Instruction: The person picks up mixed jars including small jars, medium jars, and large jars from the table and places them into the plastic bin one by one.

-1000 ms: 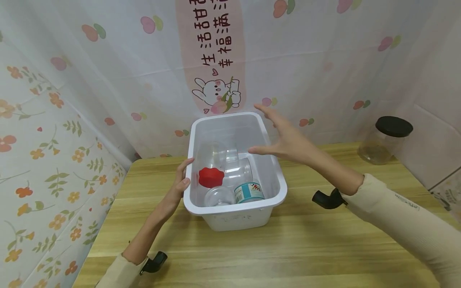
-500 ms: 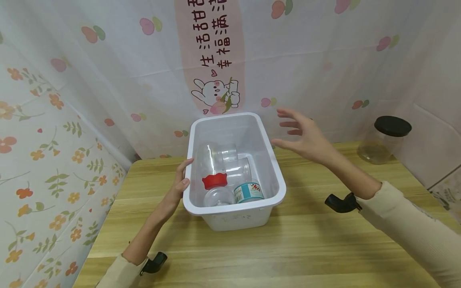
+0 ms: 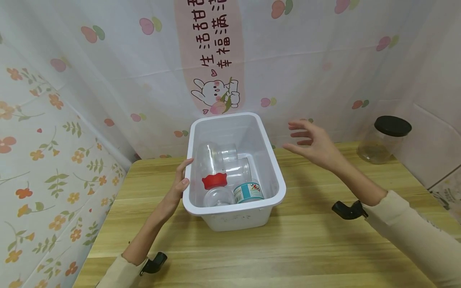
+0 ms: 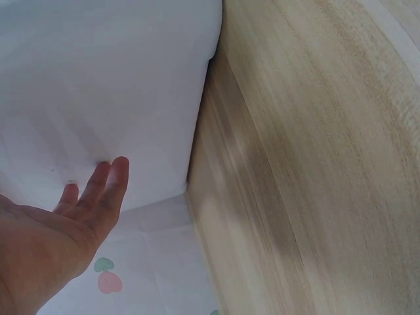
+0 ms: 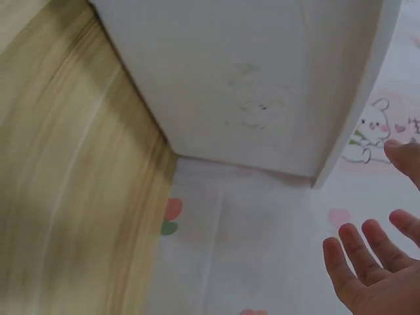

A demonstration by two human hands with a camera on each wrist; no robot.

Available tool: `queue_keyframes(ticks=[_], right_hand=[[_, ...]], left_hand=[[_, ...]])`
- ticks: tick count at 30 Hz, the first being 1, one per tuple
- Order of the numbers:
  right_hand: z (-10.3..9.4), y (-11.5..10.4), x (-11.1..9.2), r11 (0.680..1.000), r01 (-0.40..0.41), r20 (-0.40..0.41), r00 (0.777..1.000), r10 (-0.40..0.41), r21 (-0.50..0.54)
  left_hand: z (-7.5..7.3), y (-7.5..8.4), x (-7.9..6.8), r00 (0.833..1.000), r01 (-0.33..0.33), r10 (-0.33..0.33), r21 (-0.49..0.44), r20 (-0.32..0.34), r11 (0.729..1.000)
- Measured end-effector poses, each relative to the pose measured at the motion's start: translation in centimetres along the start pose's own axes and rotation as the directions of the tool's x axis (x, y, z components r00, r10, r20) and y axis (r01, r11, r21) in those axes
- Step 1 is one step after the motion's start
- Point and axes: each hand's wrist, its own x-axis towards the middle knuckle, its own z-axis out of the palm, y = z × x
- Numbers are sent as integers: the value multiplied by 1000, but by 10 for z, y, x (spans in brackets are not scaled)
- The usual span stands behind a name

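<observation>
A white plastic bin (image 3: pixel 230 208) stands on the wooden table, holding several clear plastic jars. One clear jar (image 3: pixel 209 158) has a red scalloped lid (image 3: pixel 215 181); another jar (image 3: pixel 248 192) bears a teal label. My left hand (image 3: pixel 175 192) holds the bin's left rim, thumb and index finger at its top edge. In the left wrist view, other fingers (image 4: pixel 117 180) touch the outer wall. My right hand (image 3: pixel 317 147) hovers to the right of the bin, apart from it, fingers spread and holding nothing. The right wrist view also shows these fingers (image 5: pixel 336 262) loosely bent.
At the table's back right stands a clear jar (image 3: pixel 376 148) with a black lid (image 3: pixel 392 126). A patterned curtain (image 3: pixel 306 72) hangs behind the wooden table (image 3: pixel 252 256), with a floral one (image 3: pixel 54 180) at the left. Each wrist carries a black camera mount (image 3: pixel 154 263).
My right hand has drawn back from above the bin to its right side. The red-lidded jar has tipped and settled, its lid turned towards me. My left hand stays at the rim.
</observation>
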Motion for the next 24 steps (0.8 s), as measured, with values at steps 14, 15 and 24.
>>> queue_keyframes(ticks=[14,15,24], right_hand=[[-4,25,-19,998,-57,2,998,57,9],[-4,26,-21,998,-63,4,998,63,16],[-9,40,-33,994,-88,-26,996,90,63]], left_hand=[[1,-1,1,1000,8,-7,22,-15,1000],[1,-2,1,1000,11,-11,23,-17,1000],[1,0,0,1000,7,-7,14,-16,1000]])
